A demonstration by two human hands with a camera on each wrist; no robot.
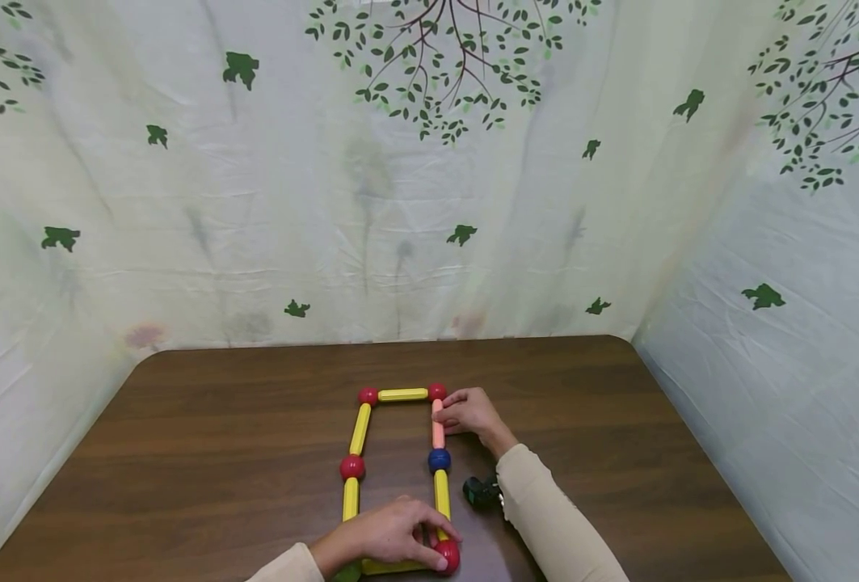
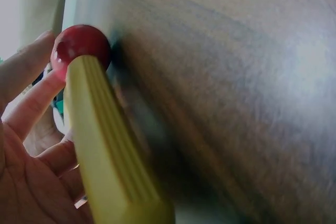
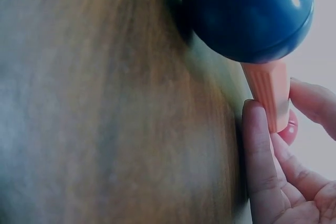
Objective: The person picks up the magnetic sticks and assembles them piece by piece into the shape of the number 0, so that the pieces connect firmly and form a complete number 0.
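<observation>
Rods and balls form a long rectangle on the table in the head view. Its right side has a pink rod (image 1: 439, 435) between a far red ball (image 1: 437, 391) and a blue ball (image 1: 440, 460), then a yellow rod (image 1: 441, 493) down to a near red ball (image 1: 447, 558). My right hand (image 1: 473, 416) pinches the pink rod (image 3: 268, 85) near its far end, between thumb and fingers. My left hand (image 1: 396, 529) holds the near red ball (image 2: 81, 45) with its fingertips, its palm over the near yellow rod (image 2: 105, 145).
Left side: red balls (image 1: 352, 466) and yellow rods (image 1: 360, 428); a green ball (image 1: 349, 572) is partly hidden at the near left corner. Another yellow rod (image 1: 403, 394) spans the far end. A black device (image 1: 482, 492) shows beside the right forearm on the brown table (image 1: 218, 453). Leaf-patterned curtains stand behind.
</observation>
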